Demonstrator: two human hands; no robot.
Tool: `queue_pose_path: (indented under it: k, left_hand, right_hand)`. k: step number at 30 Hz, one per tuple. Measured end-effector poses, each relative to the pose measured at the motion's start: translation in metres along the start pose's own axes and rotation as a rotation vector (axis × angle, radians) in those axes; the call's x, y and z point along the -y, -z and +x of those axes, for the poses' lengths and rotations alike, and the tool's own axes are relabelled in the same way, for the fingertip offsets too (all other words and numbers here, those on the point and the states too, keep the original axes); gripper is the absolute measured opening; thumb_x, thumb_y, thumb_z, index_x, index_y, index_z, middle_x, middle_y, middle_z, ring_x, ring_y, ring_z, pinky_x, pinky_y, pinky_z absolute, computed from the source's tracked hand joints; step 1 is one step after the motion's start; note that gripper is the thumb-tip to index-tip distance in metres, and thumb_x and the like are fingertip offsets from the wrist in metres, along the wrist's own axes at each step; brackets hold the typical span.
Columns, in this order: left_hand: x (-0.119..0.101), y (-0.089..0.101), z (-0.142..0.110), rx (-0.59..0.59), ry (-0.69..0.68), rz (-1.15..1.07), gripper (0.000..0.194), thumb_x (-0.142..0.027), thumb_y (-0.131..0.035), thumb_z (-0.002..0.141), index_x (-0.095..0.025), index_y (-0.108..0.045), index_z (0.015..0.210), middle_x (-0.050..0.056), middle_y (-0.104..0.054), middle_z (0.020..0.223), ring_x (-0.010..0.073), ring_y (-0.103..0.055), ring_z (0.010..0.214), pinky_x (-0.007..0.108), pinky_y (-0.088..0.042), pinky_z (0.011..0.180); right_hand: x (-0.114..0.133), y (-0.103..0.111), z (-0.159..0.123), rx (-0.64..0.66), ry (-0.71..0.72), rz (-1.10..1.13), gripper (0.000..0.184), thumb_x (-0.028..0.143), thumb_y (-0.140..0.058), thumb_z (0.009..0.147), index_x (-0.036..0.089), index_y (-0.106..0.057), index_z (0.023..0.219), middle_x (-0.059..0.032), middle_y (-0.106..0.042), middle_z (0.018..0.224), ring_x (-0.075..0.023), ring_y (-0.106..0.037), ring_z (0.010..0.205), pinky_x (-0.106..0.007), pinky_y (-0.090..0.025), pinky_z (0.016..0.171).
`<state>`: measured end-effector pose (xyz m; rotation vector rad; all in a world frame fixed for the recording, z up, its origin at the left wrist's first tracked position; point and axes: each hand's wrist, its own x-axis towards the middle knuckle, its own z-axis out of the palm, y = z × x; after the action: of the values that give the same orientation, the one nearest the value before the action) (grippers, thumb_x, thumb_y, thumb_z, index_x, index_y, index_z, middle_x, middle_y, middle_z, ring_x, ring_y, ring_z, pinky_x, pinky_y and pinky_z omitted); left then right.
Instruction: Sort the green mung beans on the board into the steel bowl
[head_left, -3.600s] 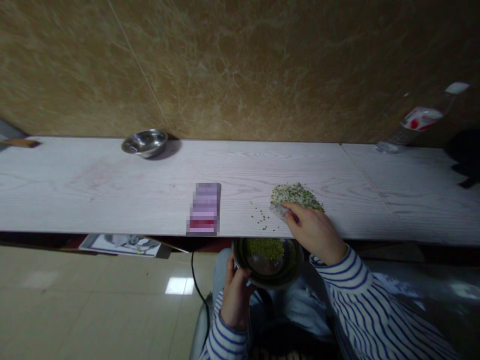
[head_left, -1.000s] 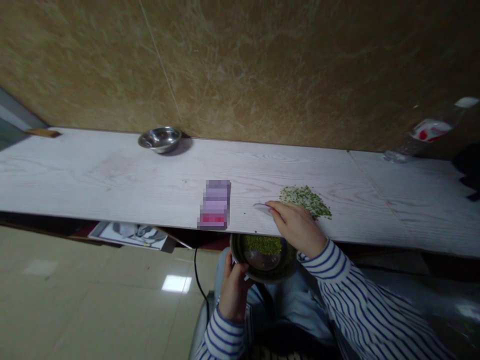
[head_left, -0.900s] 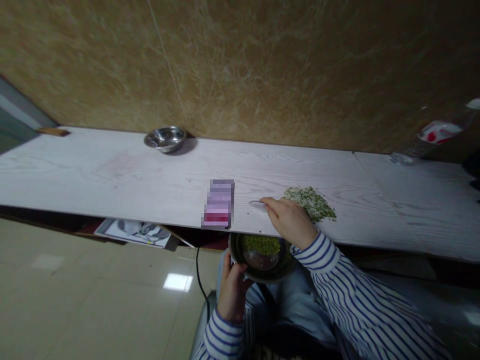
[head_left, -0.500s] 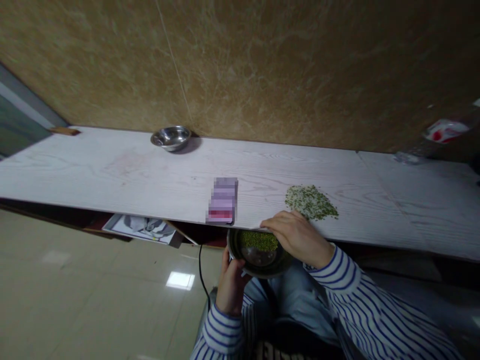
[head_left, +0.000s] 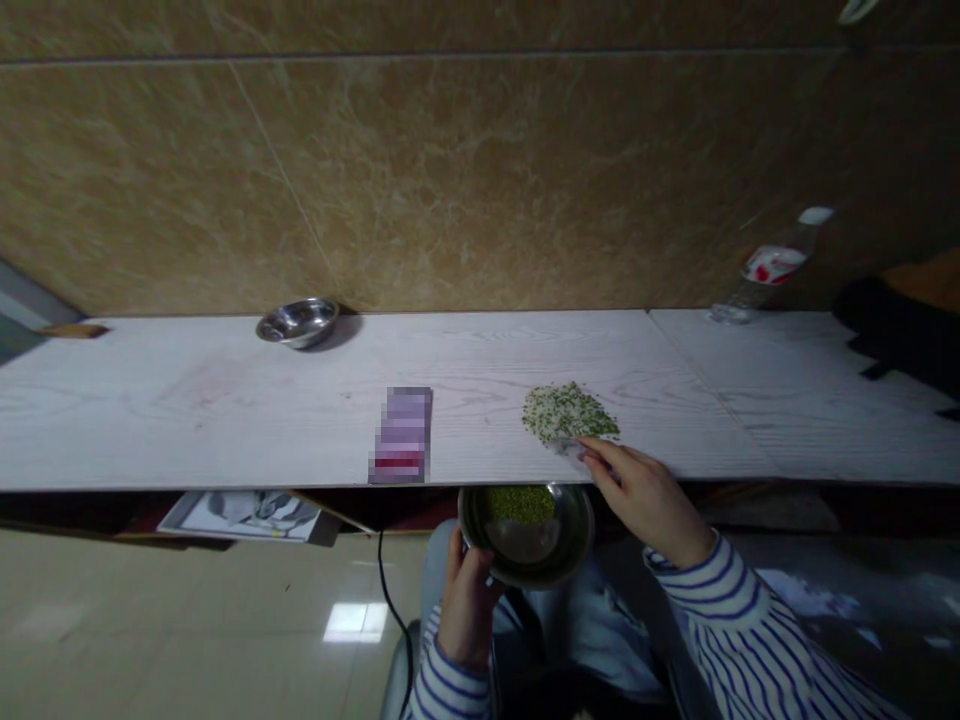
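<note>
My left hand (head_left: 471,600) grips the left side of a metal bowl (head_left: 577,530), thumb over the rim. The bowl is just below the table's front edge, over my lap, with green mung beans (head_left: 521,503) lying at its far side. My right hand (head_left: 649,500) is at the near edge of a spread pile of mixed white grains and green beans (head_left: 568,410) on the table. Its fingers are pinched on a small, pale, shiny piece (head_left: 564,446) that touches the pile; its kind is too blurred to tell.
A second metal bowl (head_left: 298,325) stands by the wall at the left. Near the front edge lies a blurred-out phone-shaped object (head_left: 403,435). A clear bottle (head_left: 765,270) and dark cloth (head_left: 900,330) are at the right. An open drawer (head_left: 247,515) juts out below the white table (head_left: 480,350).
My right hand has moved from the bowl's far rim to the pile's near edge, where the shiny piece now shows. My left hand still holds the bowl. The camera view has shifted.
</note>
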<state>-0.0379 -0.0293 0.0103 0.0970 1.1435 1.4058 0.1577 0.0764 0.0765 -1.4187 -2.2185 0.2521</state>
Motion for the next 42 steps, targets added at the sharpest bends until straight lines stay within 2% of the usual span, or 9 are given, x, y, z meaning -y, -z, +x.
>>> queue_pose_path:
  k: [5,8,13,20,24,29,35,42]
  left_hand:
    - [0.009,-0.014,0.005,0.028,0.055,0.027,0.064,-0.022,-0.064,0.069,-0.026,-0.047,0.132,0.008,-0.066,0.109,0.0235,-0.064,0.09,0.031,-0.051,0.066]
    - [0.015,-0.022,0.006,0.004,0.103,0.041,0.069,-0.02,-0.064,0.067,-0.024,-0.047,0.133,0.009,-0.068,0.108,0.0267,-0.064,0.096,0.035,-0.051,0.072]
    - [0.017,-0.033,0.006,0.019,0.109,0.043,0.069,-0.021,-0.066,0.068,-0.025,-0.048,0.134,0.008,-0.067,0.116,0.0284,-0.062,0.104,0.037,-0.05,0.08]
    - [0.02,-0.044,0.015,0.035,0.133,0.036,0.064,-0.018,-0.064,0.067,-0.024,-0.052,0.13,0.009,-0.066,0.119,0.0284,-0.062,0.104,0.036,-0.049,0.08]
    - [0.024,-0.048,0.019,0.039,0.163,0.055,0.069,-0.019,-0.064,0.068,-0.027,-0.048,0.135,0.01,-0.066,0.118,0.0286,-0.062,0.102,0.036,-0.049,0.077]
    - [0.027,-0.05,0.023,0.032,0.203,0.058,0.074,-0.019,-0.062,0.068,-0.028,-0.042,0.139,0.009,-0.062,0.125,0.0274,-0.061,0.105,0.037,-0.049,0.081]
    - [0.031,-0.048,0.025,0.036,0.205,0.033,0.074,-0.019,-0.063,0.067,-0.029,-0.044,0.138,0.009,-0.064,0.122,0.0279,-0.062,0.101,0.041,-0.049,0.082]
    - [0.033,-0.05,0.02,0.062,0.192,0.022,0.064,-0.017,-0.062,0.069,-0.026,-0.05,0.131,0.007,-0.066,0.117,0.0249,-0.062,0.102,0.033,-0.049,0.08]
  right_hand:
    - [-0.008,0.007,0.008,0.053,0.111,0.002,0.03,0.023,-0.044,0.095,0.02,-0.063,0.118,-0.0082,-0.072,0.103,-0.0198,-0.066,0.091,-0.037,-0.051,0.085]
    - [-0.004,0.007,0.015,0.135,0.201,-0.035,0.03,0.019,-0.044,0.095,0.021,-0.062,0.118,-0.0065,-0.072,0.098,-0.0193,-0.064,0.089,-0.037,-0.049,0.083]
    - [-0.011,0.008,0.03,0.187,0.194,-0.088,0.03,0.018,-0.044,0.095,0.022,-0.063,0.118,-0.0049,-0.072,0.091,-0.0184,-0.063,0.087,-0.034,-0.044,0.077]
    - [-0.028,0.007,0.05,0.185,0.187,-0.059,0.029,0.018,-0.044,0.095,0.024,-0.063,0.117,-0.0037,-0.073,0.095,-0.0174,-0.063,0.089,-0.032,-0.041,0.078]
    - [-0.034,0.008,0.058,0.162,0.208,-0.064,0.029,0.018,-0.044,0.095,0.024,-0.063,0.116,-0.0047,-0.073,0.1,-0.0177,-0.064,0.091,-0.033,-0.041,0.079]
    - [-0.04,0.01,0.065,0.147,0.203,-0.05,0.029,0.016,-0.045,0.094,0.024,-0.064,0.115,-0.0052,-0.073,0.101,-0.0179,-0.064,0.092,-0.033,-0.042,0.079]
    - [-0.046,0.015,0.065,0.103,0.213,-0.034,0.028,0.018,-0.044,0.095,0.022,-0.064,0.115,-0.0049,-0.074,0.098,-0.0178,-0.064,0.09,-0.033,-0.041,0.079]
    - [-0.052,0.019,0.071,0.016,0.165,-0.091,0.029,0.017,-0.044,0.095,0.022,-0.064,0.115,-0.0048,-0.073,0.101,-0.0184,-0.062,0.092,-0.033,-0.038,0.079]
